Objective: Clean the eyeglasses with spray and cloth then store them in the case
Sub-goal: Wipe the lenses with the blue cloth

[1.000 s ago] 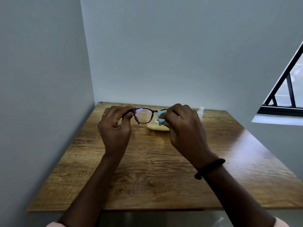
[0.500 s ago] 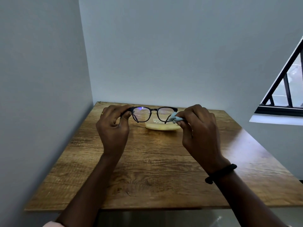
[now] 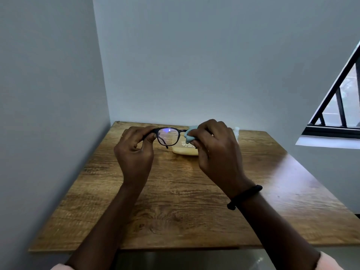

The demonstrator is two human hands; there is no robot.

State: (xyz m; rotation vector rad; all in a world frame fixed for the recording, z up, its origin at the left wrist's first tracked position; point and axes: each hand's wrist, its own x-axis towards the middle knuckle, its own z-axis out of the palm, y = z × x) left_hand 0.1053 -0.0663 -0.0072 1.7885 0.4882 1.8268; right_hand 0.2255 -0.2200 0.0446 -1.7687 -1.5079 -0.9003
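Fingers (image 3: 150, 136) of the left hand (image 3: 134, 152) are curled shut around the left end of the eyeglasses (image 3: 168, 136), thumb and forefinger pinching the dark frame at its outer corner; those of the right hand (image 3: 216, 151) are closed on a pale blue cloth (image 3: 190, 134), bunched over the other lens so that only one lens shows clearly.

By size, then: grey walls (image 3: 214, 65) meet in a corner behind a wooden table (image 3: 175, 191), whose grained top fills the lower middle of the view. A window with dark bars (image 3: 339, 106) cuts into the right edge. Both forearms reach in from the bottom, and the right wrist carries a black band (image 3: 244, 196). The hands are raised above the table's far half, a short way apart, with the glasses spanning the gap between them (the visible lens catches a small bright reflection). One temple arm hangs down behind that lens.

On the table beyond the hands lies a tan eyeglass case (image 3: 185, 151), flat, with white print on its top; the right hand covers its right end. A small clear spray bottle (image 3: 236, 132) stands upright just past the right hand's knuckles, near the table's back edge, mostly hidden.
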